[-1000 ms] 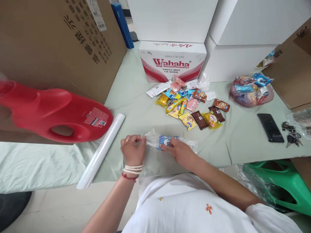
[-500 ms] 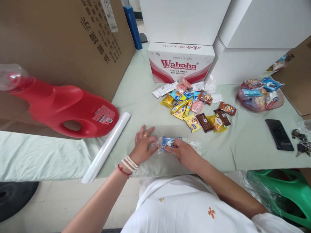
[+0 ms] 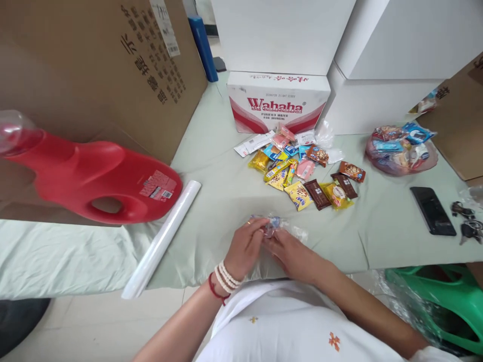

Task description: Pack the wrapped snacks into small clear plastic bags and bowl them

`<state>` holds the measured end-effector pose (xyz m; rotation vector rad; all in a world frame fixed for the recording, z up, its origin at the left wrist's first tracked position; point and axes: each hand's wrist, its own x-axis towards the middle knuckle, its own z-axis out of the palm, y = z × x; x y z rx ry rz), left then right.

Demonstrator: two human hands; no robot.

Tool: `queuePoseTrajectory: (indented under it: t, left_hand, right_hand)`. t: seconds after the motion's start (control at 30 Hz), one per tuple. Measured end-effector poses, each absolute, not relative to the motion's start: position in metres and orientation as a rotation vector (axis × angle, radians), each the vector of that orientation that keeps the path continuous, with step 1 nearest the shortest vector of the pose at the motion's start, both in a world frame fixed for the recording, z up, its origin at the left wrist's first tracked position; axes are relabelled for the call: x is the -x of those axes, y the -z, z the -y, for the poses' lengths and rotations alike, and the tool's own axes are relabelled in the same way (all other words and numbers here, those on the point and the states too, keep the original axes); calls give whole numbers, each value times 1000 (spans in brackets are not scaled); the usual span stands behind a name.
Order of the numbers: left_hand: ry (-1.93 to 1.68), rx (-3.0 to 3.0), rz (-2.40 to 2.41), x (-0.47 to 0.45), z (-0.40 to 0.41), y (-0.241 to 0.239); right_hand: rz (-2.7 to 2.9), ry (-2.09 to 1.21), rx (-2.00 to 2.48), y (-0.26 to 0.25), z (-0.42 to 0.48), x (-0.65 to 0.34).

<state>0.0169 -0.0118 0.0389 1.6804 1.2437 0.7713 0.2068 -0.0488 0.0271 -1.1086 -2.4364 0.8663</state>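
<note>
My left hand (image 3: pixel 247 246) and my right hand (image 3: pixel 289 251) meet at the front of the cloth-covered table. Between them is a small blue snack packet (image 3: pixel 274 221), wrapped in clear plastic film (image 3: pixel 299 232), and both hands are closed on it. Most of the packet is hidden by my fingers and the film. Just beyond the hands lies a loose pile of wrapped snacks, with yellow cookie packets (image 3: pixel 299 195), dark brown packets (image 3: pixel 317 194) and a yellow round-cake packet (image 3: pixel 337 195).
A roll of clear film (image 3: pixel 162 239) lies left, beside a big red bottle (image 3: pixel 109 181). A Wahaha carton (image 3: pixel 278 103) stands behind the snacks. To the right are a pink bowl (image 3: pixel 424 168) of snacks, a phone (image 3: pixel 432 211) and keys (image 3: pixel 471 230). A green stool (image 3: pixel 433 281) stands below.
My left hand, spread open beside the packet before, has moved right and closed on the film-wrapped packet. The film now folds over the packet, which my right hand still holds.
</note>
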Motion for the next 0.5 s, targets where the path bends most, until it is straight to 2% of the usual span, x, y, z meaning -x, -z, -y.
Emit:
queuePoseTrajectory:
  t: [0.1, 0.23, 0.33, 0.4, 0.5]
  left_hand:
    - [-616, -2191, -1245, -19, 20, -28]
    - [-464, -2555, -1296, -24, 34, -20]
    - [-509, -2648, -1331, -25, 40, -17]
    - [-563, -2669, -1397, -24, 42, -15]
    - [-619, -2648, -1516, -25, 44, -13]
  right_hand:
    - [2262, -929, 1069, -26, 59, -224]
    - [1873, -525, 1709, -12, 58, -237]
    - [1936, -369, 1858, -8, 55, -245]
    - [1999, -436, 1805, -15, 54, -250]
    - [1950, -754, 1771, -37, 46, -252]
